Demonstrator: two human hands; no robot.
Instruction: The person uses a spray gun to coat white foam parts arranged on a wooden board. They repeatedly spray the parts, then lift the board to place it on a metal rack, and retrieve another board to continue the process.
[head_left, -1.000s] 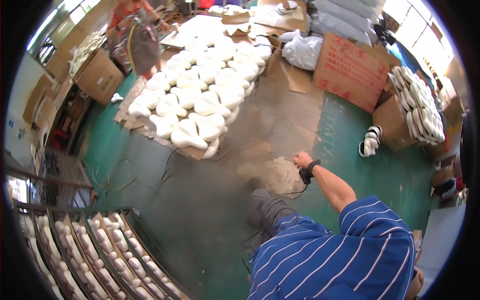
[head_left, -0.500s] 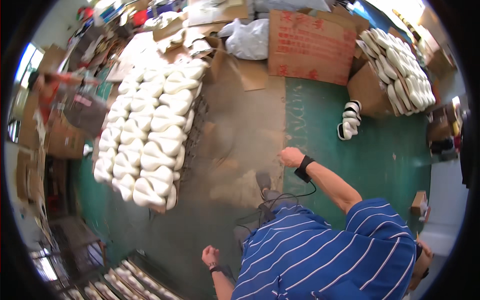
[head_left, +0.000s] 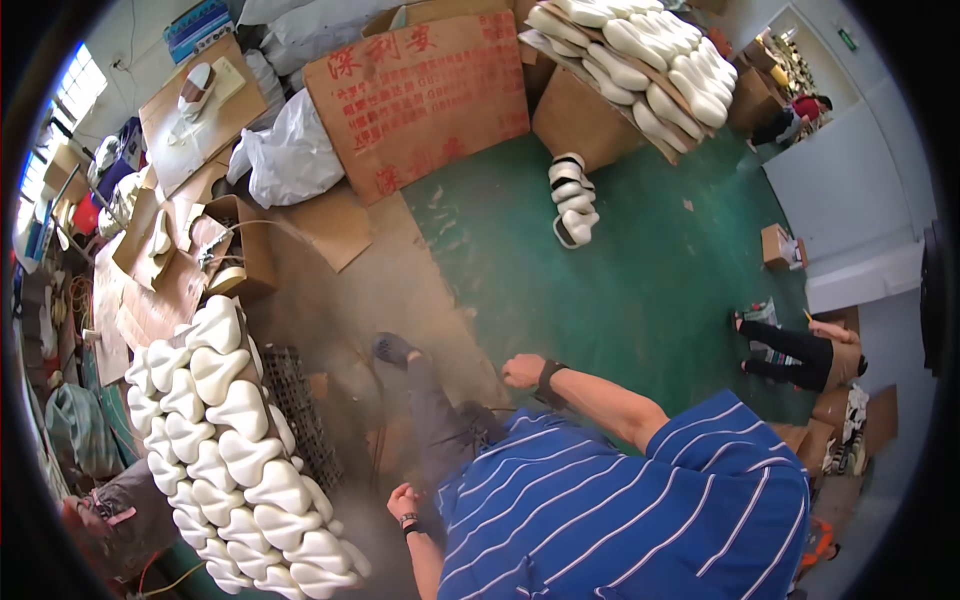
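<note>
My right hand (head_left: 523,371) is held out in front of my body, its fingers curled closed with nothing visible in them. A black band circles that wrist. Lower and to the left hangs my left hand (head_left: 403,500), also closed into a loose fist around nothing I can see. A tall stack of glossy white, curved sole-like pieces (head_left: 250,460) stands left of it, in tight rows. Neither hand touches the stack. A dark grid-like crate or pallet (head_left: 300,410) shows along the stack's right side.
Ahead are a large cardboard sheet with red print (head_left: 420,100) and a white plastic bag (head_left: 290,150). White pieces (head_left: 650,60) top a brown carton (head_left: 585,115); a small pile (head_left: 573,205) lies on the green floor. People are at right (head_left: 800,355) and far right (head_left: 805,108).
My view has swung to the right, so the white stack sits lower and further left. My foot has stepped forward. Both hands stay closed beside my body.
</note>
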